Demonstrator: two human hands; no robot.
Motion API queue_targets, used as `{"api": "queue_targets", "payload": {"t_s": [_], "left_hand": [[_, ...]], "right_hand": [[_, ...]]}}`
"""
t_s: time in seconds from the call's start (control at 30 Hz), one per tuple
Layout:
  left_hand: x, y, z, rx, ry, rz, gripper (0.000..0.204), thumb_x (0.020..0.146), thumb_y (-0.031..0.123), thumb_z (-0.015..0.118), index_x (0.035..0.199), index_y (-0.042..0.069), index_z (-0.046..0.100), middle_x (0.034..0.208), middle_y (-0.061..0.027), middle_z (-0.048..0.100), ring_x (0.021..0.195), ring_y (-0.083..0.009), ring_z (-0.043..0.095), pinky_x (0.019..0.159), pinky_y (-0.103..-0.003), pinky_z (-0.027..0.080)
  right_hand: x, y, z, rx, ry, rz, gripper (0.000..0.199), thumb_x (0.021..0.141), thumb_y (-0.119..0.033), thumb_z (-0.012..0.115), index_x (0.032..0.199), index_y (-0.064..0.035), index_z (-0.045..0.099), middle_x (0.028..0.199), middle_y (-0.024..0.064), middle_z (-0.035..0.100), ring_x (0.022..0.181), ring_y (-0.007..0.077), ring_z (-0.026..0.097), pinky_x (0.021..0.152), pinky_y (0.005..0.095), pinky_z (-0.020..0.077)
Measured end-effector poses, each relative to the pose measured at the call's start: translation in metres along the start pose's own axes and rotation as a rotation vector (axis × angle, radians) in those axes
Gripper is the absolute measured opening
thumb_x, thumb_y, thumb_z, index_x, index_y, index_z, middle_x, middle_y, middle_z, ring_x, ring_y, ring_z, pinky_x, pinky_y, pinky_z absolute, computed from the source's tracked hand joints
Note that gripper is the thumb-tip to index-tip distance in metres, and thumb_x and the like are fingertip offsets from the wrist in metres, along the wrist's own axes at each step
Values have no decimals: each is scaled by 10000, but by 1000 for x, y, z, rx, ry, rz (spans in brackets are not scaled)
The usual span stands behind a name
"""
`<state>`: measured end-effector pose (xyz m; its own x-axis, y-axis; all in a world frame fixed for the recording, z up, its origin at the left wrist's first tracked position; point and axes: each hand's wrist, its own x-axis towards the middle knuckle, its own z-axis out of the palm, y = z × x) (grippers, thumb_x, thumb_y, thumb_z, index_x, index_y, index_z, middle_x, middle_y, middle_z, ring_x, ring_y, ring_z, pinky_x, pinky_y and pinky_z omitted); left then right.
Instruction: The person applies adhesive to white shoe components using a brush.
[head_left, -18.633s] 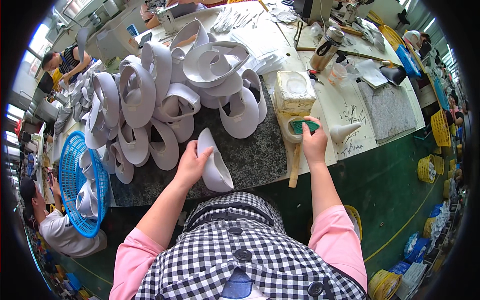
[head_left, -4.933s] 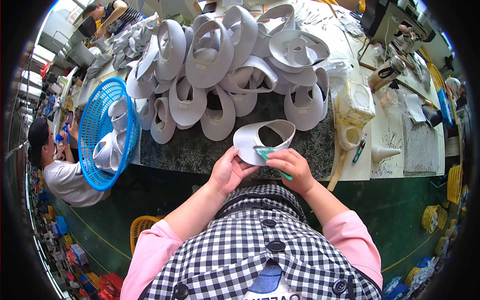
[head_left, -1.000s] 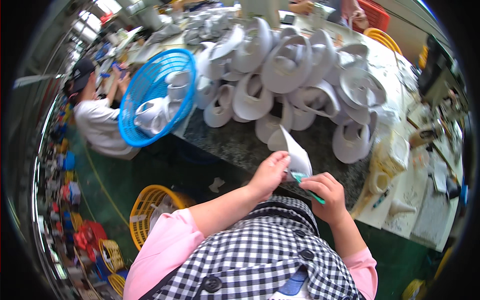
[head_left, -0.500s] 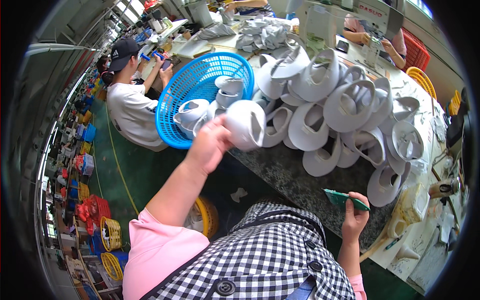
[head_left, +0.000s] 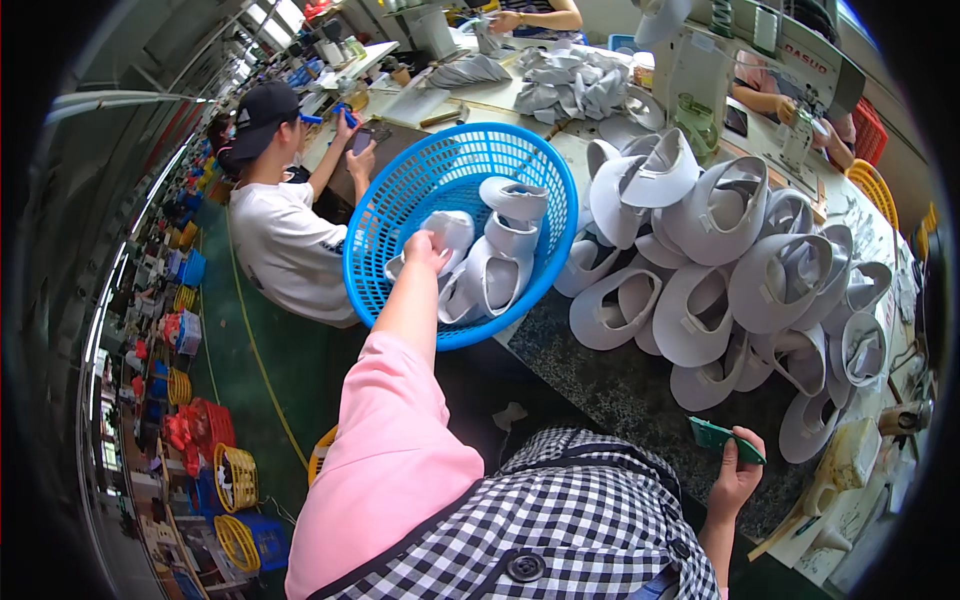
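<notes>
My left hand [head_left: 427,252] reaches into a blue plastic basket [head_left: 562,200] with its fingers closed on a pale grey-white visor [head_left: 452,230]. Several more such visors, curled up, lie in the basket beside it. At the lower right, my right hand [head_left: 735,474] grips a small flat green hand tool [head_left: 716,437], whose exact kind I cannot make out. Between the basket and that hand, a large heap of loose grey-white visors [head_left: 690,315] covers much of the table, brims overlapping.
A dark speckled tabletop [head_left: 570,365] runs along the heap's near edge. Sewing machines [head_left: 800,70] stand at the back right, where another person works. A seated person [head_left: 285,240] in white holds a phone at the left. Grey pieces [head_left: 570,80] are piled behind the basket.
My left hand has carried the visor down and left into the basket. The view has shifted, so basket and heap sit lower and further right. My right hand still holds the green tool.
</notes>
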<state>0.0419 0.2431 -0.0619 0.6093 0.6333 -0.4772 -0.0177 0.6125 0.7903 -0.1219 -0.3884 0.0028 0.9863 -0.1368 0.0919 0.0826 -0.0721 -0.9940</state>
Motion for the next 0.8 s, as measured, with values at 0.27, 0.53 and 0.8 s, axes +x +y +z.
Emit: {"api": "queue_targets", "payload": {"t_s": [0.27, 0.53, 0.8], "left_hand": [[-22, 0, -5, 220, 81, -90, 369, 818, 55, 456, 1184, 55, 496, 1142, -158, 560, 1066, -294, 545, 957, -515, 395], [-94, 23, 21, 378, 265, 11, 469, 913, 143, 453, 1353, 0, 374, 1335, -187, 448, 1244, -318, 447, 1004, -471, 379], [-217, -104, 119, 915, -758, 298, 416, 1005, 393, 447, 948, 43, 666, 928, -73, 666, 877, -138, 613, 776, -297, 486]], "right_hand": [[-5, 10, 12, 18, 26, -4, 159, 932, -40, 584, 1088, -9, 575, 1028, 52, 589, 931, 120, 565, 849, 245, 440], [-9, 11, 18, 84, 80, 12, 157, 919, -14, 599, 1075, -18, 583, 1000, 42, 608, 904, 104, 576, 801, 226, 450], [-28, 19, 2, 95, 104, 24, 165, 919, -22, 600, 1083, -33, 584, 963, 12, 597, 809, 63, 539, 710, 189, 421]]}}
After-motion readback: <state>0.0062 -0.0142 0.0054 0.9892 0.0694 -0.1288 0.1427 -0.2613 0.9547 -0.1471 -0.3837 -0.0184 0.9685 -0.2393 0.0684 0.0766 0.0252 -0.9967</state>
